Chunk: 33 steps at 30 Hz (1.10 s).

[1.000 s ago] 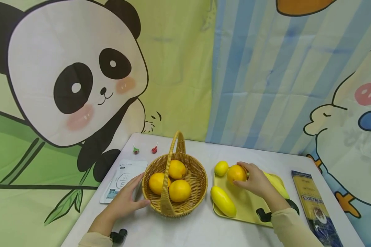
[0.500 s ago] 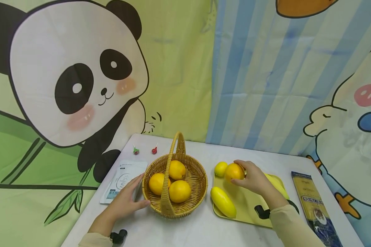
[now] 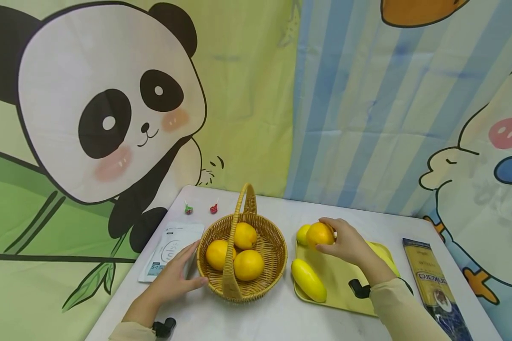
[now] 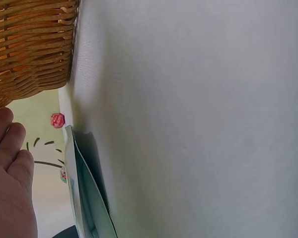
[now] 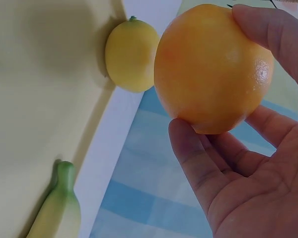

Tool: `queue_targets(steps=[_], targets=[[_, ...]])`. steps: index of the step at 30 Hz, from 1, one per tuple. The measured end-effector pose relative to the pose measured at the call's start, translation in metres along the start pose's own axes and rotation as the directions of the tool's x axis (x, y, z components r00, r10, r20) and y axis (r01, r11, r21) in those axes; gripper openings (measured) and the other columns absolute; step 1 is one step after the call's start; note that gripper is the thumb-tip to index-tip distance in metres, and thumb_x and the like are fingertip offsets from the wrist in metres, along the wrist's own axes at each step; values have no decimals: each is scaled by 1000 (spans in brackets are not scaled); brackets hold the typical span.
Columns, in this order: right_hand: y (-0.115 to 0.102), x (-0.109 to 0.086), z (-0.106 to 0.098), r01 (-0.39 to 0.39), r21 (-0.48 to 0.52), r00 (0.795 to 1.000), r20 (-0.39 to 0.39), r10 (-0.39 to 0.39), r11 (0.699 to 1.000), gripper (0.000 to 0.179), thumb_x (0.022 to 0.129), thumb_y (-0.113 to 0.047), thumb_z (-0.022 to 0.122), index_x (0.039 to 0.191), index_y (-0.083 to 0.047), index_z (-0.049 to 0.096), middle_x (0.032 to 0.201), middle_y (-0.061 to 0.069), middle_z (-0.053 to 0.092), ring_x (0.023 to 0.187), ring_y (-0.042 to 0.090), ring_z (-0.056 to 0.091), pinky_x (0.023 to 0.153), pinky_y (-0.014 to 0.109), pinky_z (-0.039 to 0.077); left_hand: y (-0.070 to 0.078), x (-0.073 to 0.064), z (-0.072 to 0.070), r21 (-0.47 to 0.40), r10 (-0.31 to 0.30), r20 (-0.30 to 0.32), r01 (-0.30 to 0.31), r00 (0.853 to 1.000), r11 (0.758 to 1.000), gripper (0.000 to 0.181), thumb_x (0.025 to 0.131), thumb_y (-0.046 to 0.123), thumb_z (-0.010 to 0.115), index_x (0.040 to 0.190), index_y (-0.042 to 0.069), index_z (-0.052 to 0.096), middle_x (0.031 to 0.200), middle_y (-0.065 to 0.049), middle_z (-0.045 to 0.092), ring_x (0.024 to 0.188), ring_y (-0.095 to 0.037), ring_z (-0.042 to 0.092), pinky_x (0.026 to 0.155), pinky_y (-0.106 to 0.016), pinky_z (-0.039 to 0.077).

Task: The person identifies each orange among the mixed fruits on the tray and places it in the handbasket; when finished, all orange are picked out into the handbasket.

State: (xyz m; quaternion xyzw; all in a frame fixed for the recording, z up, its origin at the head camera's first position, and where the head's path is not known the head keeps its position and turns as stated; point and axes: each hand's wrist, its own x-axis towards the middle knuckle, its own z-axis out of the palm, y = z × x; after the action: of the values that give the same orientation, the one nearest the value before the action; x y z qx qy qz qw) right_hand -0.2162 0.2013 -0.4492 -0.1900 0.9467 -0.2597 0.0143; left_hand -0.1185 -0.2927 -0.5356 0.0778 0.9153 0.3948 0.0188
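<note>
An orange is pinched between the thumb and fingers of my right hand, held above the far left part of a yellow tray. Behind it, a lemon lies at the tray's edge, partly hidden in the head view. A long yellow fruit rests on the tray's left side. My left hand stays beside the wicker basket, fingers extended near its left wall; whether they touch it I cannot tell. Inside the basket sit three oranges under the arched handle.
A white-and-teal packet lies left of the basket. Two lollipops, one green and one red, lie at the back left. A banana is partly behind my right forearm. A gold-and-blue pasta bag lies at the right.
My right hand has lifted the orange slightly and carried it left, so it now covers part of the lemon. The left hand and the basket have stayed in place.
</note>
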Motion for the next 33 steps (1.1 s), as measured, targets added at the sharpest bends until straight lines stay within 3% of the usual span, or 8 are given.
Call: queue_targets(steps=[12,23,33], targets=[[-15,9,-5,33,-12,999,-11,-33,999,78,83,-34,88,149,-9,56,135,17,64,105,25,60,85,40,55,1,-1,0,-2,-15,3,15,1000,1000,113,76,60,87,167,32,25,173,-6,31,159,-42,28,125,-71,25],[-29,18,-6,47,32,999,-8,-47,998,77,83,-32,88,149,-12,56,141,18,61,117,31,63,93,47,61,1,-1,0,-12,-22,6,22,1000,1000,113,76,59,88,167,32,25,173,-5,31,159,-42,27,125,-70,25],[-45,24,-6,77,38,997,-1,-77,996,78,82,-33,89,149,-13,56,141,14,61,114,27,63,92,43,61,2,-1,0,-10,-11,0,11,1000,1000,113,76,58,88,167,28,27,172,-7,32,159,-42,29,125,-70,26]])
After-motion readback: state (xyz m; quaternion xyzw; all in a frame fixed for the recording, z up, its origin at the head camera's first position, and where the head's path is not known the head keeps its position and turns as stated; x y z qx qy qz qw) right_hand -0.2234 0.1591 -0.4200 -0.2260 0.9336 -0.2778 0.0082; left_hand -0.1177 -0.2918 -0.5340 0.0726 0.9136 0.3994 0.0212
